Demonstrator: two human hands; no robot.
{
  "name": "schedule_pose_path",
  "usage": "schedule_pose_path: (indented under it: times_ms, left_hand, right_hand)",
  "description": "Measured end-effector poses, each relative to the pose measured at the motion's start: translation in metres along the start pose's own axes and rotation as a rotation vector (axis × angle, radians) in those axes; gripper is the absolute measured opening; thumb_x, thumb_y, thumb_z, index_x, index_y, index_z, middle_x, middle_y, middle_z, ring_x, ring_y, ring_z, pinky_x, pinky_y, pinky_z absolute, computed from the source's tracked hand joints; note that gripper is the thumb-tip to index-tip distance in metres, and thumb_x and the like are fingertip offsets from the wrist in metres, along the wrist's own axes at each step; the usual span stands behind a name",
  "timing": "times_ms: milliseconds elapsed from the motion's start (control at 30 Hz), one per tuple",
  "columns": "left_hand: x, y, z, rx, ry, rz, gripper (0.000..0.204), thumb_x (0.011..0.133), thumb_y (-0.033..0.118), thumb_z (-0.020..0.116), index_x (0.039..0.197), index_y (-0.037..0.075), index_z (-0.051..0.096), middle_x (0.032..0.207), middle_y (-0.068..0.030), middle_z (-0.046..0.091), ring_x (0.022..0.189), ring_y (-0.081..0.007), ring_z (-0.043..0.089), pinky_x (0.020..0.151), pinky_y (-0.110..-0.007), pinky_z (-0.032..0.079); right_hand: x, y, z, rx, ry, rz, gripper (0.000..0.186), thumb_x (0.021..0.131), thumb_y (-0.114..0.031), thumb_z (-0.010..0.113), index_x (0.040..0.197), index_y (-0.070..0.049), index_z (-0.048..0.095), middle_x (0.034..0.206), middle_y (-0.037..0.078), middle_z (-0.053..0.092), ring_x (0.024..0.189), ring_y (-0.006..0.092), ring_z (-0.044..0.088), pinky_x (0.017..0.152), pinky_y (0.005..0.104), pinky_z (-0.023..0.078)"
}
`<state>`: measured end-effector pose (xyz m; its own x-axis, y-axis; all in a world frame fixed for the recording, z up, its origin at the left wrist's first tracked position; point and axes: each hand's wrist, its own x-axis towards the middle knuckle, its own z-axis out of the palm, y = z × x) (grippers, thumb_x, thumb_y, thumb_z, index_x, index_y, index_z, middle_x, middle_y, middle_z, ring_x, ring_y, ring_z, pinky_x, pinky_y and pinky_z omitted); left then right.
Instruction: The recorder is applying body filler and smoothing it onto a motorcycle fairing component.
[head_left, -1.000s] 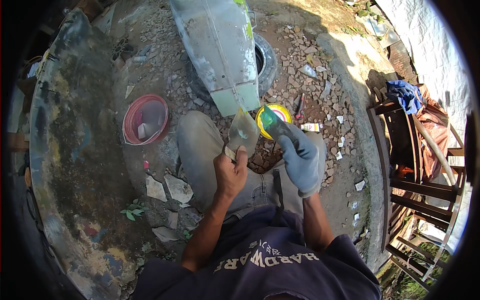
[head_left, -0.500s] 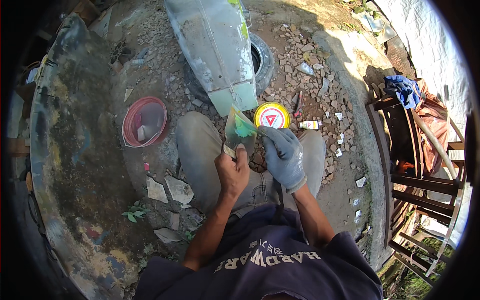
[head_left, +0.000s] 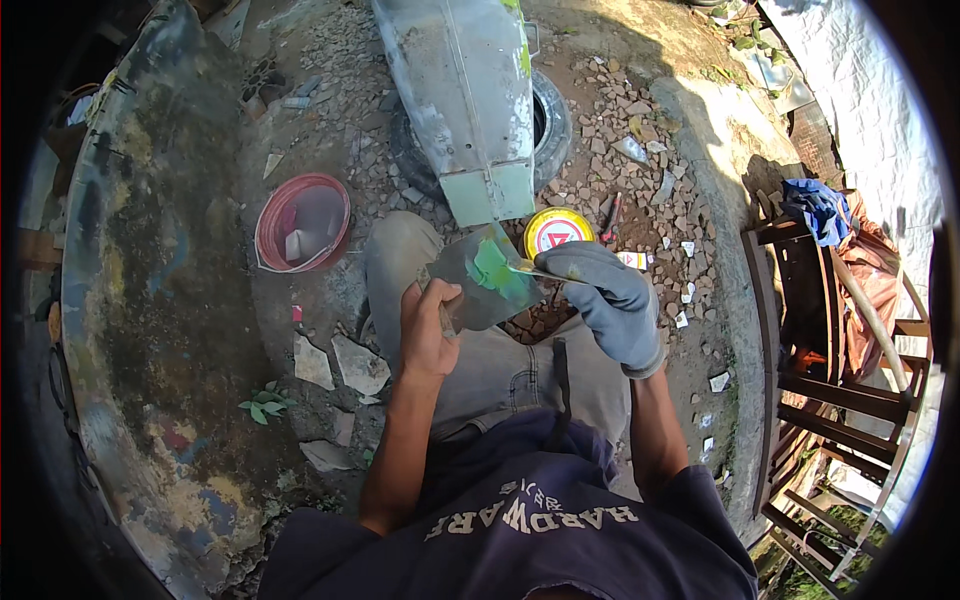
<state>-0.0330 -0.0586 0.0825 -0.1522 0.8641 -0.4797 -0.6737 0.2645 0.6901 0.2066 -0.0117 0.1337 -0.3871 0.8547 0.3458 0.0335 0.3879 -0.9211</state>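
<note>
My bare left hand grips the edge of a dark flat mixing plate, its thumb on top. A smear of bright green paste lies across the plate's face. In its grey glove, my right hand is closed on a thin, pale, flat spatula, whose tip reaches the paste. Just beyond the plate stands a yellow-rimmed round tin. Beside the glove lies a small white and yellow tube, partly hidden.
Ahead, a grey metal panel with a pale green end rests on a tyre. A red bucket stands left, near a weathered slab. A red-handled tool lies on broken stones. To the right is a wooden rack.
The plate has turned flatter, showing more of the green paste. My left hand has shifted left, my right hand right, and the spatula now shows across the plate's edge.
</note>
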Motion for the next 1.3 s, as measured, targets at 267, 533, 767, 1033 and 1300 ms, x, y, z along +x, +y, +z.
schedule_pose_path:
  times_ms: [267, 533, 767, 1033, 1300]
  left_hand:
    - [0.016, 0.008, -0.013, -0.557, -0.334, -0.366, 0.022, 0.093, 0.003, 0.052, 0.109, -0.008, 0.062, 0.103, -0.0164, 0.074, 0.081, -0.0215, 0.075, 0.068, -0.028, 0.067]
    - [0.012, 0.005, -0.005, -0.482, -0.196, -0.388, 0.024, 0.093, 0.002, 0.052, 0.113, -0.009, 0.060, 0.104, -0.0166, 0.073, 0.078, -0.0216, 0.075, 0.064, -0.026, 0.065]
    - [0.021, 0.007, -0.013, -0.192, -0.172, 0.020, 0.026, 0.093, 0.002, 0.057, 0.118, -0.001, 0.061, 0.105, -0.0070, 0.070, 0.095, -0.0161, 0.070, 0.087, -0.031, 0.058]
    - [-0.001, -0.001, 0.030, 0.230, -0.203, 0.418, 0.025, 0.102, 0.005, 0.058, 0.124, -0.005, 0.061, 0.106, -0.0044, 0.067, 0.091, -0.0093, 0.062, 0.079, -0.026, 0.049]
    - [-0.008, 0.008, 0.018, 0.944, -0.318, 0.627, 0.028, 0.103, 0.009, 0.058, 0.127, -0.007, 0.061, 0.070, -0.0059, 0.060, 0.059, -0.0085, 0.053, 0.054, -0.030, 0.044]
  right_hand:
    - [-0.001, 0.028, 0.002, -0.150, -0.080, -0.150, 0.049, 0.075, 0.011, 0.057, 0.118, -0.005, 0.075, 0.126, 0.012, 0.072, 0.127, 0.0334, 0.062, 0.112, 0.0437, 0.045]
    - [-0.027, 0.039, 0.006, -0.233, 0.070, -0.124, 0.054, 0.074, 0.015, 0.054, 0.119, -0.004, 0.075, 0.125, 0.013, 0.072, 0.126, 0.0316, 0.063, 0.111, 0.0421, 0.046]
    - [-0.056, 0.037, 0.008, -0.293, 0.316, 0.199, 0.040, 0.091, 0.009, 0.055, 0.126, -0.003, 0.071, 0.123, 0.009, 0.073, 0.115, 0.0228, 0.068, 0.103, 0.0361, 0.051]
    - [-0.043, 0.033, 0.048, 0.872, 0.625, 0.657, 0.028, 0.098, -0.004, 0.063, 0.125, 0.003, 0.066, 0.108, 0.007, 0.075, 0.088, 0.0119, 0.071, 0.078, 0.0253, 0.055]
    - [-0.026, 0.053, 0.060, 1.122, 0.509, 0.746, 0.040, 0.095, 0.003, 0.059, 0.135, 0.004, 0.059, 0.124, 0.012, 0.071, 0.110, 0.0208, 0.071, 0.100, 0.0337, 0.058]
